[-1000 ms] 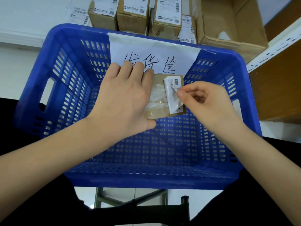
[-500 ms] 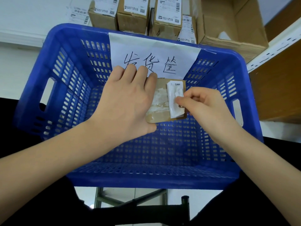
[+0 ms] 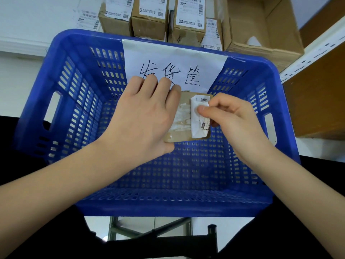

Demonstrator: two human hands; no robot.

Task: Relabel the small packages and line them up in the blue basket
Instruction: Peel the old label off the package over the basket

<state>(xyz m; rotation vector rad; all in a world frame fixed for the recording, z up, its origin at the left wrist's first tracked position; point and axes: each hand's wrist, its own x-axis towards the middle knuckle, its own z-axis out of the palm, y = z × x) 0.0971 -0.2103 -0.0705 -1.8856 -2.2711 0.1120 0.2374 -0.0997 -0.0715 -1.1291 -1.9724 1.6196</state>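
Package (image 3: pixel 183 126) – small brown cardboard parcel, held over the far half of the blue basket (image 3: pixel 61 75), just in front of the paper sign (image 3: pixel 173 66) taped to the far wall. Can't tell if it's resting on the basket floor or held a bit above it. Its labelled face is up toward the camera, long axis running roughly near-to-far, far edge close to the sign.

Old label (image 3: pixel 198 118) is half off: left part of the face shows torn white residue & bare card, right part has the white label folded back with a bit of code print showing at the top.

Left hand (image 3: pixel 141 118) lies over the parcel's left side, fingers fairly straight across the top, thumb under the near edge – steadying it. Right hand (image 3: pixel 231 118) has thumb & forefinger pinched on the loose label, other fingers curled.

Progress, as I judge it: early. Basket holds no lined-up parcels yet; this one needs the rest of the old label off, a new one on, then placing in a row.

Beyond the basket – several more labelled small boxes (image 3: pixel 149 17) stand side by side against the wall, w/ an open cardboard box (image 3: pixel 265 27) to their right, and a white metal shelf upright (image 3: pixel 313 51) at the far right
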